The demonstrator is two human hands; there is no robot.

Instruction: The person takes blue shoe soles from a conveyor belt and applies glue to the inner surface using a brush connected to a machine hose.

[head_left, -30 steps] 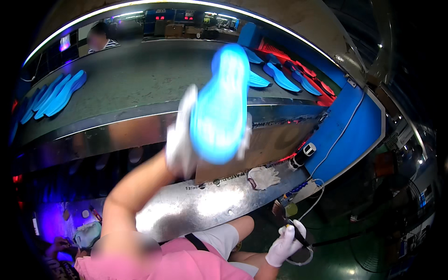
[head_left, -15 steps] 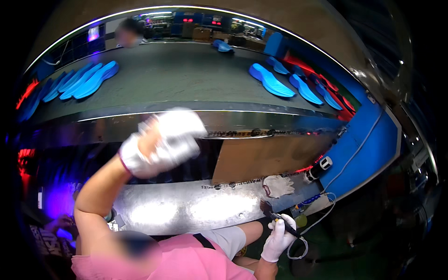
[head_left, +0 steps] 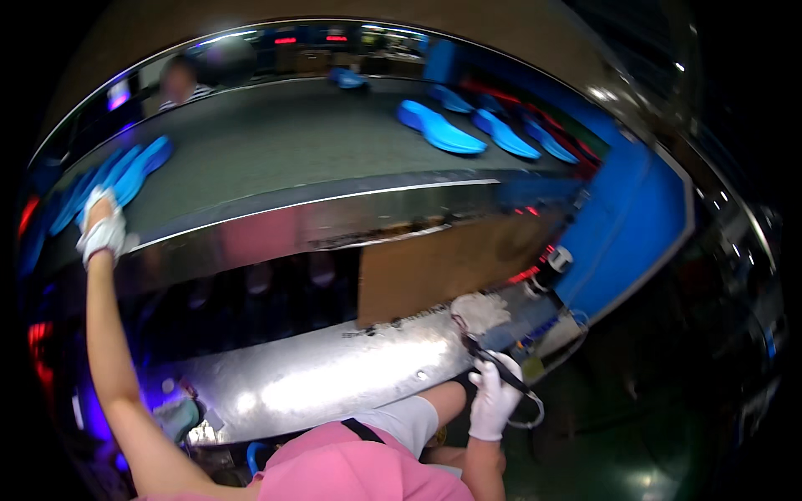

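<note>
My left hand (head_left: 104, 230), in a white glove, is stretched out over the belt at the far left. It reaches the near ends of a row of blue shoe soles (head_left: 144, 171). Its fingers are blurred and partly lost against the soles, so whether they grip one cannot be made out. Low on the right, my right hand (head_left: 496, 402), also gloved in white, is closed around the dark handle of a brush (head_left: 512, 377). The brush points up and left, toward a loose white glove (head_left: 480, 313) on the metal shelf (head_left: 351, 376).
More blue soles (head_left: 443, 129) lie on the belt (head_left: 284, 138) at the right. A cardboard sheet (head_left: 434, 271) stands below the belt's metal edge. Blue machine panels (head_left: 631, 225) close off the right side. Across the belt a person (head_left: 180, 83) is visible.
My left hand has swung from in front of the belt edge out to the soles at the far left. The right hand still holds the brush. The view has shifted right.
</note>
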